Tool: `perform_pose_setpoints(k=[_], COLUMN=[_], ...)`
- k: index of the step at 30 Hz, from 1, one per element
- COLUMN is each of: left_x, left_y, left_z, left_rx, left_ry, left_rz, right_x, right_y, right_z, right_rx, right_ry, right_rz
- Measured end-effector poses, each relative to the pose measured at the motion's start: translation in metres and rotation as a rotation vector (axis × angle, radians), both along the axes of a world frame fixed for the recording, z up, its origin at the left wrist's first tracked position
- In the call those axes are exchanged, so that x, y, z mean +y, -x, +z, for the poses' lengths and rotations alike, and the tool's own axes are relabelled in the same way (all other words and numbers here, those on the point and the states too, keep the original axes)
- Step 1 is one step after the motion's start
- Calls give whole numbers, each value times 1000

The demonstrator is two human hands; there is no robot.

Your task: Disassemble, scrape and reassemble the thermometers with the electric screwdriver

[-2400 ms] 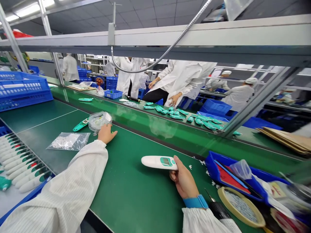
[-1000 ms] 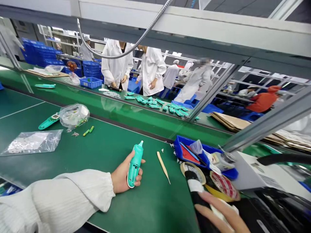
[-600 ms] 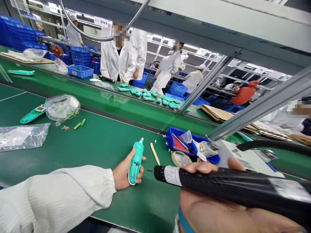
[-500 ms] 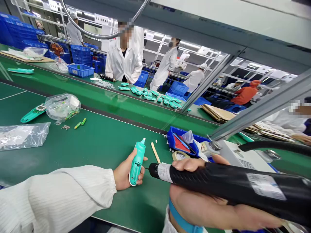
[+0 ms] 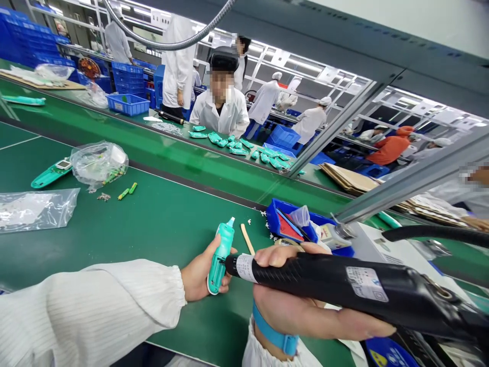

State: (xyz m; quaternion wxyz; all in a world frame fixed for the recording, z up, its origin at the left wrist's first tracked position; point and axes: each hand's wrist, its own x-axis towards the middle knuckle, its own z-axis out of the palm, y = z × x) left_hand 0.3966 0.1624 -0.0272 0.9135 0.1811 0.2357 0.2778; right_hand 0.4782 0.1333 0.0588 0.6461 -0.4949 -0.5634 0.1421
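Observation:
My left hand (image 5: 199, 275) is wrapped round a teal handheld device (image 5: 222, 244) that looks like an electronic thermometer, its white tip pointing up and its open battery compartment facing right. In my right hand (image 5: 298, 300) lies a black electric screwdriver (image 5: 317, 275), held level with the fingers over its ribbed grip. The screwdriver's nose meets the device at the compartment; its bit is hidden there. Just behind, a pale wooden stick (image 5: 247, 239) rests on the green bench.
A blue tray (image 5: 273, 219) of tools and tape stands behind the screwdriver. Batteries (image 5: 128, 191), a plastic bag (image 5: 99, 165) and another teal device (image 5: 51, 174) lie at left. Several teal shells (image 5: 237, 145) sit across the conveyor, near a seated co-worker (image 5: 219, 109). A metal post (image 5: 336, 132) slants at right.
My right hand has brought the screwdriver leftward, closing the gap to the device. My left hand keeps its hold almost unmoved. The co-worker opposite has gone from standing to sitting.

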Motion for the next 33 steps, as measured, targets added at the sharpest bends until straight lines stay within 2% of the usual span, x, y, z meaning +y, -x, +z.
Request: perform_pose_setpoints(k=[2, 4, 11, 16, 19, 25, 27, 33], left_x=[-1, -2, -4, -4, -5, -5, -5, -5], left_y=[0, -1, 0, 0, 0, -2, -1, 3], left_z=[0, 0, 0, 1, 0, -2, -2, -3], left_rx=[6, 14, 29, 51, 60, 58, 65, 64], left_ry=[0, 0, -29, -17, -20, -49, -42, -75], left_rz=[39, 68, 63, 65, 60, 56, 59, 38], right_x=[2, 3, 1, 1, 0, -10, -15, -23], right_y=[2, 3, 2, 2, 4, 0, -4, -9], right_z=[-1, -2, -3, -3, -1, 9, 13, 25], right_rx=[241, 329, 380, 322, 320, 410, 395, 329], right_ry=[-124, -140, -154, -174, -193, -180, -164, -123], right_rz=[11, 25, 92, 56, 35, 112, 85, -137])
